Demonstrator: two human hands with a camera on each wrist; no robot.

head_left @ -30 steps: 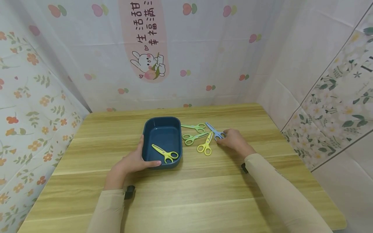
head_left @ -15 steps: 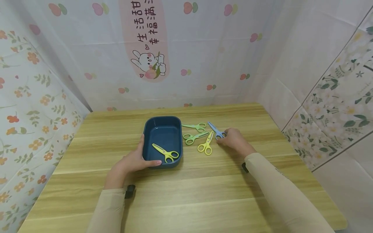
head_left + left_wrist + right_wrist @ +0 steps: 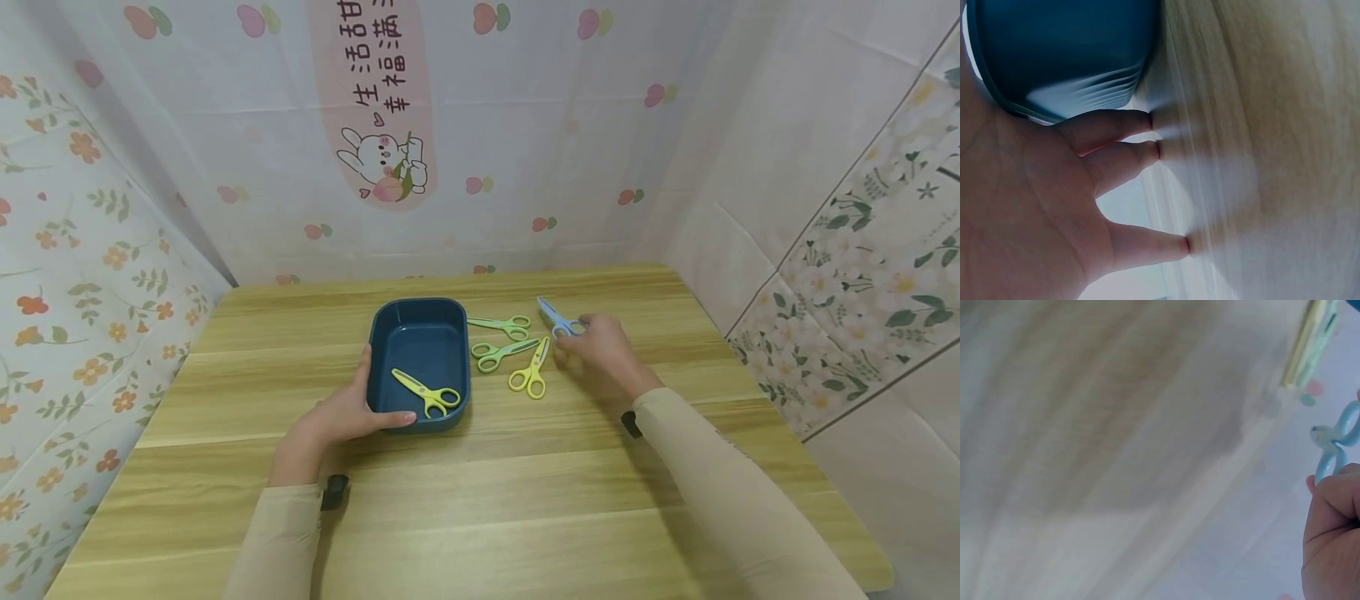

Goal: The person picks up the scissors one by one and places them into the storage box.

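My left hand (image 3: 341, 412) rests against the near left corner of a dark blue rectangular dish (image 3: 420, 343). Its thumb lies along the near rim, and in the left wrist view several straight fingers (image 3: 1147, 242) reach down to the table beside the dish. Inside the dish lies a pair of yellow scissors (image 3: 426, 392). My right hand (image 3: 603, 346) pinches the handle loops of blue scissors (image 3: 558, 319), tilted with blades away from me. Left of that hand, yellow scissors (image 3: 534, 371) and two green pairs, one nearer (image 3: 504, 355) and one farther (image 3: 502, 325), lie on the table.
A wood-grain table (image 3: 480, 517) carries everything. Behind it hangs a white curtain (image 3: 525, 142) with fruit prints and a rabbit. Floral sheets close off the left and right sides.
The blue scissors in my right hand have risen slightly off the table and shifted away from me. My left hand and the dish stay where they were.
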